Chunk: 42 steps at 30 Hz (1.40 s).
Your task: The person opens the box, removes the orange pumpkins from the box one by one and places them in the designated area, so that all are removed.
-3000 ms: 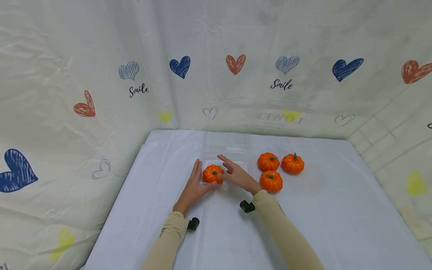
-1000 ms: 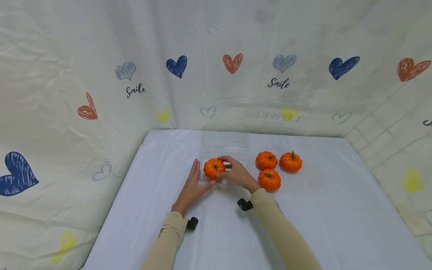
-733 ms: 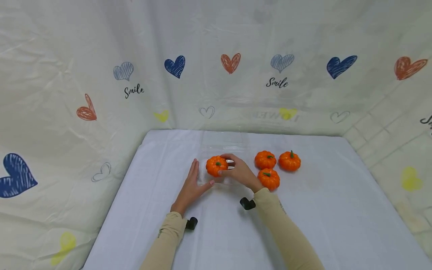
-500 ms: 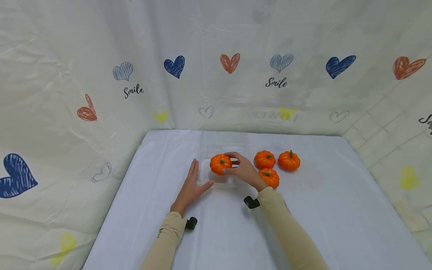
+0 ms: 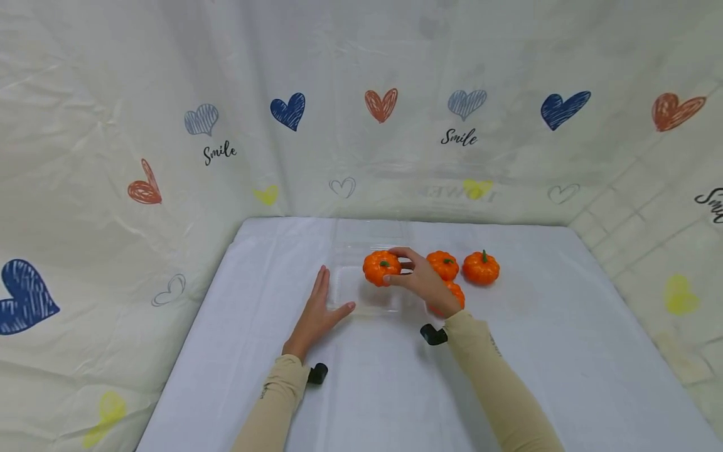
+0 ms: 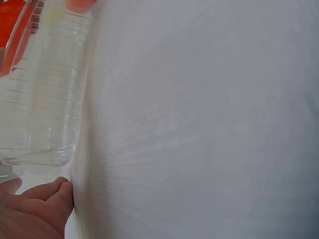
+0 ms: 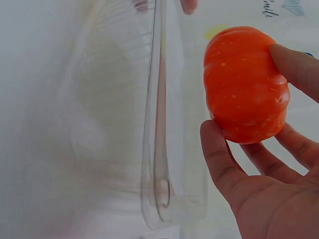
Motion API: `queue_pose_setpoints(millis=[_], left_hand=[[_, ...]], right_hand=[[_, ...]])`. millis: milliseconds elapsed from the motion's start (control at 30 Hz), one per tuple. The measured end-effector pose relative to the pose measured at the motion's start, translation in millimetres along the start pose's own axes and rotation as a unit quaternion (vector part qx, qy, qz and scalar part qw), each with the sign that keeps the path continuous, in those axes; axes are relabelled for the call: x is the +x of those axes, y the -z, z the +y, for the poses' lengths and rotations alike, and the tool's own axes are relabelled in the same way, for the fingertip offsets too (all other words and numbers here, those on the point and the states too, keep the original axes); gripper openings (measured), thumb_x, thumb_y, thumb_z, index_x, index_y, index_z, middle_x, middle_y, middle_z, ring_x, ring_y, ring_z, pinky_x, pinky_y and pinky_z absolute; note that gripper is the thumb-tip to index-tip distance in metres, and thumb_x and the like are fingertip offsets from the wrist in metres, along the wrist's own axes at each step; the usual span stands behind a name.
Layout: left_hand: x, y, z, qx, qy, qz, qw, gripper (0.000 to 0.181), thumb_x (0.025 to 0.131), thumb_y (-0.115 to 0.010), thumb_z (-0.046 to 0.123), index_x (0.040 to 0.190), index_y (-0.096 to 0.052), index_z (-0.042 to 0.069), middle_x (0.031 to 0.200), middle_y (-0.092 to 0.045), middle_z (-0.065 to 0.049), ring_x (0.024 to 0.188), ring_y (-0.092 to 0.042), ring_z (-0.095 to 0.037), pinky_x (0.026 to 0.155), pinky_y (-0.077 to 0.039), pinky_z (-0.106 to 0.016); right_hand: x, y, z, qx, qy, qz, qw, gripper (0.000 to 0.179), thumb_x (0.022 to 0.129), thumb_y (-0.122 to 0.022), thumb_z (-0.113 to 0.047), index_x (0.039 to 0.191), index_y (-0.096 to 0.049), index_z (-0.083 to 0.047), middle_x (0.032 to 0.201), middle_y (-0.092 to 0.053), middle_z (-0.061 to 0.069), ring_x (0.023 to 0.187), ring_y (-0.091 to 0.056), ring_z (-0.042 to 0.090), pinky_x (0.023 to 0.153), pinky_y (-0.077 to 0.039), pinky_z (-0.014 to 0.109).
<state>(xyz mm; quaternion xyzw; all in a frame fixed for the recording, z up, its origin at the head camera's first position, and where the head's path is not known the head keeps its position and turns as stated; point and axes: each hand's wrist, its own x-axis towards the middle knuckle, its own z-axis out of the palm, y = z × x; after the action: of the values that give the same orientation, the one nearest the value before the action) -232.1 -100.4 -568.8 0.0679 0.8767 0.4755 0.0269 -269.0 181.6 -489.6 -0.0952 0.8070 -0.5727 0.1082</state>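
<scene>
A clear plastic clamshell container (image 5: 367, 309) stands on the white cloth with its lid (image 5: 369, 232) folded back. In the right wrist view, an orange toy pumpkin (image 7: 244, 84) is gripped between the thumb and fingers of my right hand (image 7: 269, 204). From the head view, this right hand (image 5: 427, 285) keeps the pumpkin (image 5: 380, 269) over the right part of the container, above its rim. My left hand (image 5: 315, 317) lies along the container's left side, fingers straight and thumb spread toward the front corner. The left wrist view has its fingers (image 6: 57, 199) close by the container wall (image 6: 45, 109).
Three more orange pumpkins sit right of the container: one at the back (image 5: 442, 265), a second farther right (image 5: 481, 268), and a third (image 5: 456, 294) partly hidden behind my right hand. A curtain (image 5: 361, 150) printed with hearts hangs behind the table (image 5: 536, 326).
My right hand has taken hold of the pumpkin inside the container and lifted it up and to the right. The left hand has stayed at the container's left side.
</scene>
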Motion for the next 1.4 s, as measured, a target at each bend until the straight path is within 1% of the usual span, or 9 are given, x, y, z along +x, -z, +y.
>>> queue_pose_setpoints(millis=[67,233,467,700,867,967,1167,1267,1400], left_hand=[[0.4,0.4,-0.8,-0.001,-0.006,-0.002,1.0000,0.113,0.094,-0.080,0.050,0.174,-0.008,0.012,0.180,0.001,0.002,0.164,-0.009,-0.027,0.128,-0.018,-0.058],[0.6,0.8,-2.8,-0.004,-0.018,-0.003,0.9998,0.113,0.095,-0.079,0.049,0.173,-0.008,0.009,0.180,0.001,-0.001,0.164,-0.009,-0.029,0.128,-0.017,-0.058],[-0.8,1.3,-2.3,-0.005,-0.017,-0.002,0.9998,0.114,0.094,-0.080,0.052,0.173,-0.008,0.011,0.180,0.001,0.001,0.164,-0.007,-0.027,0.129,-0.016,-0.056],[-2.0,1.9,-1.6,-0.008,-0.022,-0.002,0.9997,0.115,0.095,-0.079,0.051,0.173,-0.005,0.012,0.180,0.002,0.000,0.164,-0.004,-0.025,0.130,-0.014,-0.054],[-2.6,1.8,-0.8,-0.009,-0.015,-0.002,0.9998,0.115,0.095,-0.079,0.050,0.173,-0.005,0.013,0.180,0.003,0.000,0.164,-0.004,-0.024,0.130,-0.014,-0.055],[-2.7,2.4,-1.9,-0.010,-0.022,0.000,0.9997,0.115,0.095,-0.080,0.050,0.173,-0.006,0.011,0.180,0.002,0.000,0.164,-0.004,-0.024,0.130,-0.014,-0.055],[-2.6,2.5,-6.7,-0.007,-0.031,-0.001,0.9995,0.117,0.094,-0.079,0.055,0.173,-0.006,0.010,0.180,0.002,0.001,0.164,-0.004,-0.022,0.130,-0.015,-0.053],[-2.7,2.1,-6.4,-0.012,-0.032,-0.001,0.9994,0.116,0.094,-0.080,0.052,0.173,-0.006,0.011,0.180,0.002,0.001,0.164,-0.004,-0.023,0.130,-0.015,-0.054],[-2.4,1.6,-4.5,-0.012,-0.029,-0.001,0.9995,0.116,0.094,-0.079,0.052,0.173,-0.005,0.012,0.180,0.002,0.000,0.164,-0.004,-0.025,0.130,-0.014,-0.055]], right_hand=[[-1.1,4,1,-0.006,0.006,0.001,1.0000,0.071,0.091,-0.087,-0.038,0.153,-0.055,-0.022,0.159,-0.049,0.003,0.139,-0.052,0.037,0.111,-0.048,0.058],[-5.1,11,0,-0.012,0.002,0.001,0.9999,0.072,0.091,-0.087,-0.038,0.154,-0.053,-0.022,0.159,-0.048,0.003,0.140,-0.051,0.037,0.112,-0.046,0.059],[-11.3,22,-2,-0.017,0.001,0.008,0.9998,0.071,0.094,-0.084,-0.035,0.155,-0.052,-0.020,0.161,-0.046,0.006,0.139,-0.051,0.038,0.112,-0.048,0.058],[-15.1,34,3,-0.040,0.005,0.021,0.9990,0.073,0.093,-0.085,-0.041,0.155,-0.053,-0.021,0.159,-0.049,0.005,0.137,-0.051,0.038,0.111,-0.048,0.057],[-19.6,41,2,-0.038,-0.003,0.022,0.9990,0.074,0.095,-0.082,-0.040,0.158,-0.050,-0.018,0.162,-0.046,0.007,0.142,-0.048,0.038,0.115,-0.044,0.060],[-21.4,44,2,-0.042,-0.010,0.024,0.9988,0.075,0.096,-0.081,-0.038,0.159,-0.048,-0.017,0.165,-0.043,0.009,0.145,-0.045,0.039,0.116,-0.044,0.060],[-25.7,53,9,-0.044,-0.011,0.032,0.9985,0.076,0.096,-0.082,-0.040,0.159,-0.048,-0.016,0.164,-0.043,0.012,0.144,-0.046,0.040,0.113,-0.048,0.058],[-27.8,59,12,-0.044,-0.008,0.037,0.9983,0.076,0.097,-0.081,-0.041,0.159,-0.047,-0.015,0.164,-0.043,0.013,0.143,-0.046,0.040,0.111,-0.050,0.057],[-31.2,66,13,-0.042,-0.007,0.039,0.9983,0.075,0.098,-0.080,-0.038,0.160,-0.046,-0.013,0.166,-0.039,0.013,0.145,-0.044,0.041,0.112,-0.047,0.057]])
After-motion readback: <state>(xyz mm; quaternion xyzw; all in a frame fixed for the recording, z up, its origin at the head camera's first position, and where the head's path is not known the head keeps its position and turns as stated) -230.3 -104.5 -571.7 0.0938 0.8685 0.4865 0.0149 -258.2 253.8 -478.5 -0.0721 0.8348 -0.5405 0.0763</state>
